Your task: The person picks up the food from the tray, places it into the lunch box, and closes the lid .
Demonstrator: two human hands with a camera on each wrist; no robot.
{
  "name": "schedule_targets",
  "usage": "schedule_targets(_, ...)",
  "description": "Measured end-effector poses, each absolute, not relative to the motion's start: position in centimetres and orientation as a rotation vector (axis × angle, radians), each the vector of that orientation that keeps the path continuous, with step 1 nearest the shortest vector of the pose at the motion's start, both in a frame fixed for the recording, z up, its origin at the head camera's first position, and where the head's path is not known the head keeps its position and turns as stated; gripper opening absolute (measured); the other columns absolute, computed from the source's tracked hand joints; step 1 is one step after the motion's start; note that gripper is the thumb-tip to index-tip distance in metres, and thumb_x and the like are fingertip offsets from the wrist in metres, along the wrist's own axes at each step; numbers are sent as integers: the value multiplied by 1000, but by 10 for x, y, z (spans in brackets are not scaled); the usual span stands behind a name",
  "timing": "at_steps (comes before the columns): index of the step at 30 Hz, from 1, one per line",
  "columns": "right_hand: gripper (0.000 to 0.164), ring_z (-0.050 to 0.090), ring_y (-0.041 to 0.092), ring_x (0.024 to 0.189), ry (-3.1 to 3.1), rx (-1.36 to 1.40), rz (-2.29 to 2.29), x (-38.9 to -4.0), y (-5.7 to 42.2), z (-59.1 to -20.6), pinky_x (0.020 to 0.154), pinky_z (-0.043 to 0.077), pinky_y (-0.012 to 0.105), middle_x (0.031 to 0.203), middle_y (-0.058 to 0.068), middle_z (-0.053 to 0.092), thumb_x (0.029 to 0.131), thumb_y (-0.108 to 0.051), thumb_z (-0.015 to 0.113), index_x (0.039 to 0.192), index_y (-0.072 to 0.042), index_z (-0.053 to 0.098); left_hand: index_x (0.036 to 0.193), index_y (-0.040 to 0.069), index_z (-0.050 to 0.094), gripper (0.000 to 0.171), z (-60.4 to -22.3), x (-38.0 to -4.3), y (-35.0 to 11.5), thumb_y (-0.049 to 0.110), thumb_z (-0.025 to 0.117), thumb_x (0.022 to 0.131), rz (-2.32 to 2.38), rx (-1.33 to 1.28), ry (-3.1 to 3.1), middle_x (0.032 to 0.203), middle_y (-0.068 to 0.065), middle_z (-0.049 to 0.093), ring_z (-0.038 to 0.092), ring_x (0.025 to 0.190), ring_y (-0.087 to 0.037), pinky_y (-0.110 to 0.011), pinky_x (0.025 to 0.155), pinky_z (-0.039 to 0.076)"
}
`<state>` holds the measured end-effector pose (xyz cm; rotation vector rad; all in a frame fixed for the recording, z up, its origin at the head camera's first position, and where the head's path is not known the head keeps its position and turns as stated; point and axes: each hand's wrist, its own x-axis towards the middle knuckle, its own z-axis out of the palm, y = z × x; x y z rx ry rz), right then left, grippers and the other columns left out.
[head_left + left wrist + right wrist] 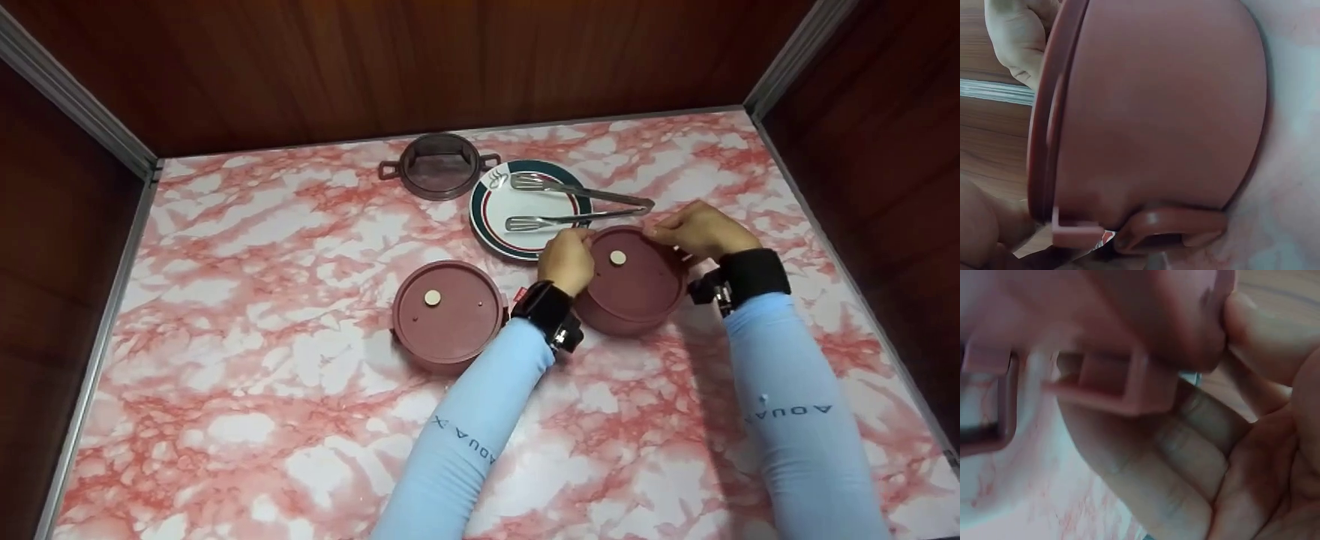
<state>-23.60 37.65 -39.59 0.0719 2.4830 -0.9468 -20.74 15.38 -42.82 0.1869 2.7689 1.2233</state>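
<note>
A reddish-brown pot [621, 324] stands on the table with its lid [639, 286] on top; the lid has a pale knob. My left hand [566, 262] has its curled fingers at the lid's left edge. On the opposite edge my right hand [703, 231] grips the lid, its thumb on the rim and its fingers beneath a square side tab [1154, 388]. A loop handle [1171, 222] juts from the pot wall below the lid's tab in the left wrist view. The left fingertips are partly hidden.
Another lidded pot [450, 330] stands to the left. Behind are a green-rimmed plate [491, 236], metal tongs [615, 196] lying across it, and a dark see-through pot [439, 176] with two handles. Wooden walls [450, 67] enclose the marbled table [247, 360].
</note>
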Motion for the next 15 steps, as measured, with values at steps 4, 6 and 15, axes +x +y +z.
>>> schedule_targets(4,49,66,21,77,2453,157,-967,-236,374,-391,65,59,42,104,13,67,95,-37,66,123,4,66,121,16,73,29,-427,-208,154,14,52,102,1276,202,2721,115,0,72,67,104,-16,-27,85,51)
schedule_targets(6,46,66,22,74,2471,172,-916,-238,371,-390,64,59,42,98,12,67,95,-36,66,117,5,68,122,16,73,29,-428,-210,152,13,53,102,1313,197,2674,117,-1,71,65,108,-15,-25,87,50)
schedule_targets(15,47,68,24,67,2510,96,-837,-241,371,-394,61,59,40,96,14,69,94,-39,66,115,2,70,131,10,66,32,-437,-216,147,12,51,104,1368,269,2609,129,-6,65,58,121,-18,-24,98,45)
